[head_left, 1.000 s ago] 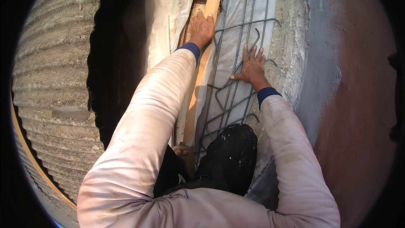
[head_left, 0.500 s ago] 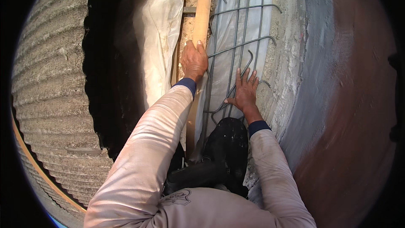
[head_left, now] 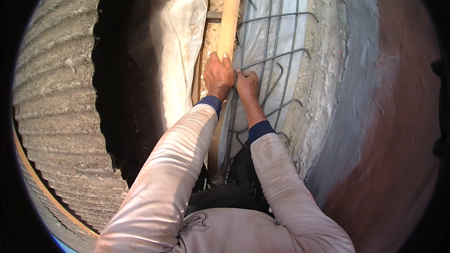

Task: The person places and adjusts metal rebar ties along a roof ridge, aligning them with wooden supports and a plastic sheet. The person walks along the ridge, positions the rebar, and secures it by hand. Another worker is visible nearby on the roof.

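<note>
My left hand (head_left: 219,77) is wrapped over a long wooden board (head_left: 230,16), its thumb along the board's right side. Close beside it, my right hand (head_left: 247,85) is closed, thumb and forefinger pinched together at the board's right edge. Whatever those fingertips grip is hidden; the left end of a steel crossbar (head_left: 276,57) and the edge of a clear plastic sheet (head_left: 300,18) meet there. Thin reinforcing bars (head_left: 267,33) run lengthwise over the sheet, with hooked crossbars tied across them.
A rough concrete ledge (head_left: 321,65) borders the bars on the right, beside a grey and red-brown wall surface (head_left: 389,126). Left of the board lies more plastic sheeting (head_left: 180,42), then a dark gap (head_left: 124,65) and corrugated roofing (head_left: 58,75). My legs in black trousers are below.
My right hand has left the bars, where its fingers were spread, and moved left and up beside my left hand, closing. My left hand stays on the board.
</note>
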